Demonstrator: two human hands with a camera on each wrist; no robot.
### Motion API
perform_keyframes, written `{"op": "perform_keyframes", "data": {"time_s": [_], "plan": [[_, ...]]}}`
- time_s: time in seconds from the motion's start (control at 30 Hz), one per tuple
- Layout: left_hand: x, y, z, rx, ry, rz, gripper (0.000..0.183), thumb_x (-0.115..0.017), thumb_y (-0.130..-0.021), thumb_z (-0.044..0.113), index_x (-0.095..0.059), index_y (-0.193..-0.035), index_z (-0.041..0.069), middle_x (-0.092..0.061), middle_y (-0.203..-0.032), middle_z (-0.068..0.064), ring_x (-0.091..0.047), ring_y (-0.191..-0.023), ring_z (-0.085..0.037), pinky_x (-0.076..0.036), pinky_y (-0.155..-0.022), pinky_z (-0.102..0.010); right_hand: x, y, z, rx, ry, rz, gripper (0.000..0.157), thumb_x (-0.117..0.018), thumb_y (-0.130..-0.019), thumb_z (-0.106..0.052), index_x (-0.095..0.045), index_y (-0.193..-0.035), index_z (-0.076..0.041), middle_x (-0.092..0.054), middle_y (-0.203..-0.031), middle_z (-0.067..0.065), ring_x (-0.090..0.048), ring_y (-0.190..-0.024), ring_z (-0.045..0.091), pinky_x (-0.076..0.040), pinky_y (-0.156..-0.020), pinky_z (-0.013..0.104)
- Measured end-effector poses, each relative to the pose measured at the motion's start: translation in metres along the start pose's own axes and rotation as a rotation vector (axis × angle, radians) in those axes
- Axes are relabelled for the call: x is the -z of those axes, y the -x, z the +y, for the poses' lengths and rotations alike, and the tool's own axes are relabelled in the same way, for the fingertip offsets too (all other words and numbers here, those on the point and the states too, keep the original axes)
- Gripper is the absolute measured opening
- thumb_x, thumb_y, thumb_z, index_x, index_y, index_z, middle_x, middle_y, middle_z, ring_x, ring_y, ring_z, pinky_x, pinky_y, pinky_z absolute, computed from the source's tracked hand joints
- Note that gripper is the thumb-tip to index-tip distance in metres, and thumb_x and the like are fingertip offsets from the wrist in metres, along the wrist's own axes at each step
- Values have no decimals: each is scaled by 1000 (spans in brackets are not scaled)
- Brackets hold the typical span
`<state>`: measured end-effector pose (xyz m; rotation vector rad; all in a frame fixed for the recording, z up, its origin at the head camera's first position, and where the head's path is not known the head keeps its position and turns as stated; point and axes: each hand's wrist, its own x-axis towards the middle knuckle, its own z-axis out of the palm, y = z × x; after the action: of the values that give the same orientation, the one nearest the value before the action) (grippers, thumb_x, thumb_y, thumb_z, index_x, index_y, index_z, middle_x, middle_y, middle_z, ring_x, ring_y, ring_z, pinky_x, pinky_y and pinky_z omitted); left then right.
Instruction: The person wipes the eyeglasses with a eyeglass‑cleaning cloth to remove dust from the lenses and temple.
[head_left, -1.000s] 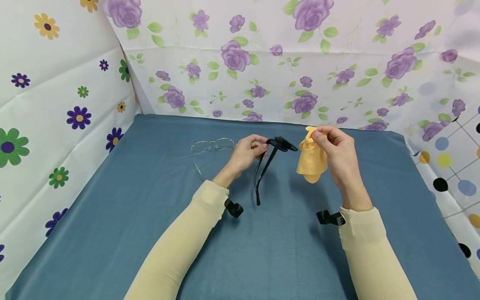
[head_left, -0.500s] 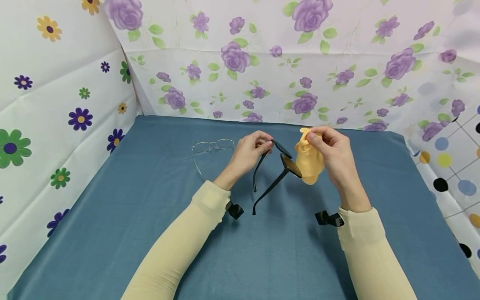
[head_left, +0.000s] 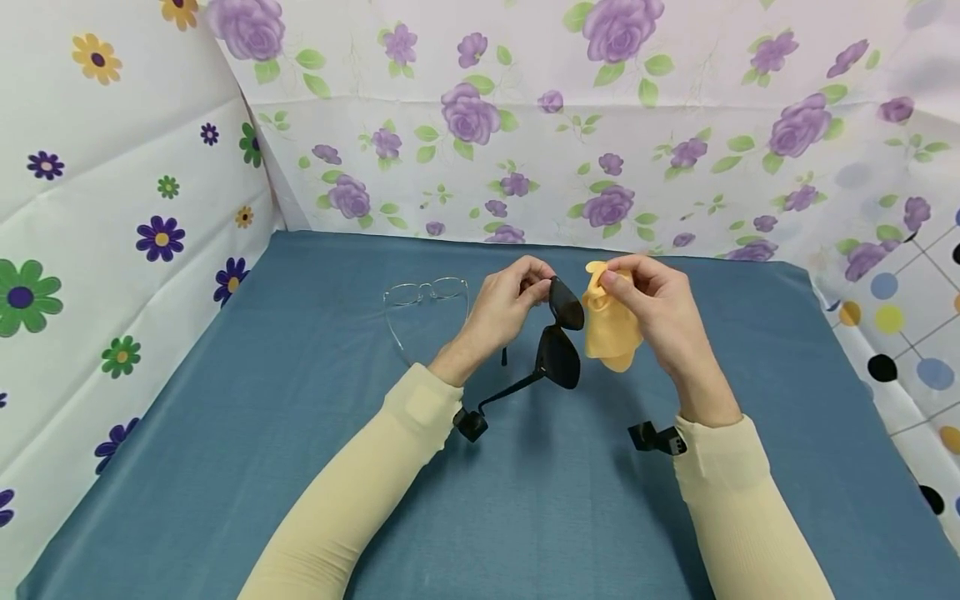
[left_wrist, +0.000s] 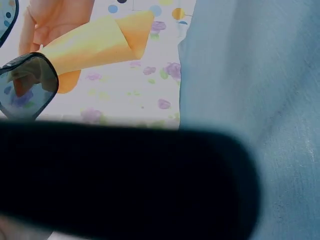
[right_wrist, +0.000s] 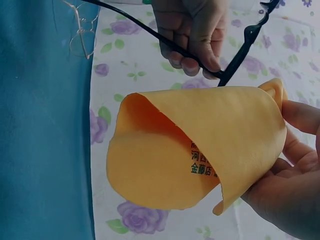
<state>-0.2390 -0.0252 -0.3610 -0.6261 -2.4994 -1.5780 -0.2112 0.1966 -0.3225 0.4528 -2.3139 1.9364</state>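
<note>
My left hand (head_left: 506, 304) pinches a pair of black sunglasses (head_left: 558, 357) near the hinge at one end of the frame. Their dark lenses face right, and one arm reaches down past my wrist. Just right of them, my right hand (head_left: 660, 312) pinches a yellow cleaning cloth (head_left: 611, 325) by its upper edge. The cloth hangs folded over, close to the lenses. In the right wrist view, dark printed characters show on the cloth (right_wrist: 225, 130). A blurred black bar, likely the near arm of the sunglasses, covers the lower left wrist view.
Wire-rimmed eyeglasses (head_left: 425, 292) lie with arms unfolded on the blue tablecloth (head_left: 525, 517), behind and left of my left hand. A floral sheet (head_left: 472, 167) stands along the table's back edge. Each wrist wears a small black camera (head_left: 471, 425).
My left hand has turned the sunglasses so the lenses face right toward the cloth. My right hand has moved slightly left with the cloth, narrowing the gap. The eyeglasses have stayed put.
</note>
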Motion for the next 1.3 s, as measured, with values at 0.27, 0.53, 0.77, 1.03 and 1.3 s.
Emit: {"op": "perform_keyframes", "data": {"time_s": [0.27, 0.53, 0.77, 1.03, 1.3], "plan": [[3, 3, 5, -82, -1, 34, 14, -57, -107, 16, -65, -114, 7, -68, -98, -4, -67, -90, -16, -54, -83, -25, -9, 4, -10, 34, 105, -61, 27, -67, -105, -24, -70, -117, 0, -67, -101, 4, -60, -86, 20, -51, -73, 23], [6, 6, 2, -196, -47, 72, 14, -57, -106, 15, -66, -111, 5, -68, -97, -7, -65, -88, -18, -51, -81, -27, -18, 6, -17, 106, 217, -93, 24, -66, -105, -22, -72, -116, -2, -65, -102, 9, -58, -81, 20, -49, -70, 23], [7, 7, 2, -248, -45, 79, 12, -57, -106, 12, -63, -111, 3, -66, -100, -9, -64, -89, -20, -50, -80, -28, -25, 9, -18, 218, 296, -58, 16, -68, -103, -15, -75, -113, -4, -65, -104, 4, -54, -78, 18, -44, -67, 24], [7, 7, 5, -300, -44, 90, 13, -57, -106, 11, -62, -113, 1, -65, -100, -10, -60, -86, -20, -48, -79, -30, -35, 11, -13, 403, 380, 36, 16, -74, -95, -5, -80, -110, -1, -63, -100, 9, -56, -83, 16, -43, -68, 25], [7, 8, 1, -340, -62, 124, 13, -59, -105, 11, -65, -111, 1, -68, -99, -10, -67, -89, -19, -53, -82, -27, -32, 17, -9, 435, 550, -45, 27, -70, -99, -7, -76, -125, -5, -58, -119, 16, -53, -100, 28, -44, -77, 37]]}}
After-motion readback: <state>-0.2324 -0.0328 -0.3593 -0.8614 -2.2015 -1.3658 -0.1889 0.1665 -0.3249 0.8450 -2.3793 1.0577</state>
